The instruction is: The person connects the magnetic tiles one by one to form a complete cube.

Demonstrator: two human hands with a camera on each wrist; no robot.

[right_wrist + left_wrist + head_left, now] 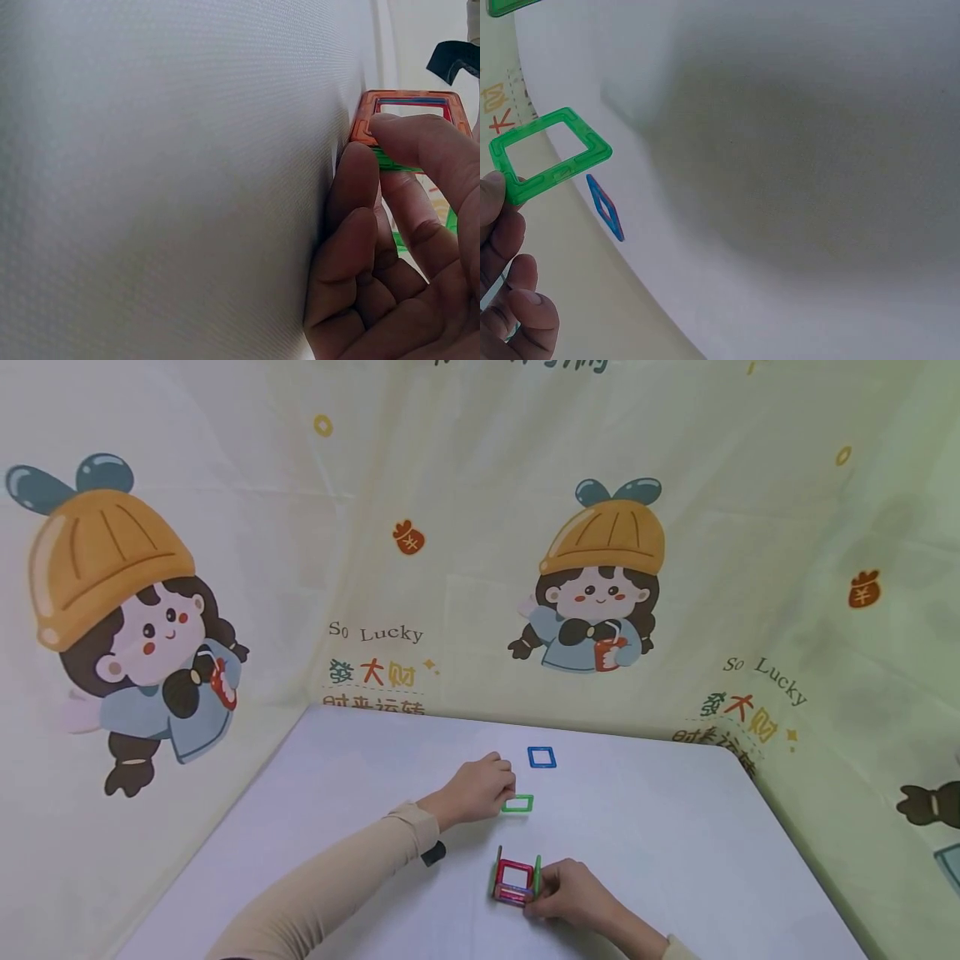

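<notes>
My left hand (483,787) pinches a green square magnetic tile frame (517,811) by one corner, thumb on one side and fingers behind, as the left wrist view shows. The tile is held over the table, beyond a small box-like build of magnetic tiles (514,863). That build has a red tile at the back, a green tile upright on the right and a thin upright tile on the left. My right hand (573,893) grips its right near corner. In the right wrist view a fingertip lies on the orange tile (420,96), with green below it.
A blue square tile (543,766) lies flat toward the far edge of the white table (660,827). A small black piece (433,854) shows under the left cuff. Printed cloth (465,593) hangs behind and along both sides of the table.
</notes>
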